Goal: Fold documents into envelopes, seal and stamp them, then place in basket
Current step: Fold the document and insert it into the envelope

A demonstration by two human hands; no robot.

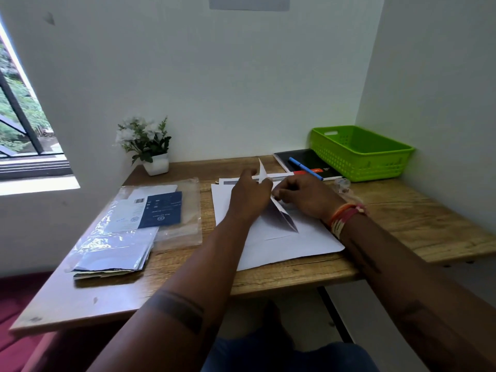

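**Mid-desk: both hands on the sheet being folded**

Between my two hands, at the desk's middle, a white sheet (279, 216) stands half-folded, its crease running toward me and one corner sticking up past my fingers. L hand (249, 194) lies over the sheet's left side w/ fingers stretched out fairly straight, fingertips at the raised flap; looks like pressing, not clutching. R hand (303, 194) has its fingers curled at the sheet's right edge, pinching the paper. So L grip is released and flat on the paper, R grip is grasping the sheet. Thread bands (346, 214) sit round my R wrist.

Under the fold lies a stack of white papers (308, 245), flat on the desk (402, 218), w/ more sheets poking out at the far edge.

Left of that, a clear plastic sleeve (171, 229) holds a dark blue booklet (161, 210) and pale envelopes (112, 253); pack rests near the desk's left side, well apart from my hands.

Far right corner: green basket (359, 154) against the wall. Just beside it, to its left, a black notebook (308, 162) w/ a blue pen (304, 168) lying across it. Crumpled clear plastic bit (342, 183) sits near the notebook's front corner.

Far left corner: small white pot of white flowers (146, 146). Window (24, 124) off to the left.
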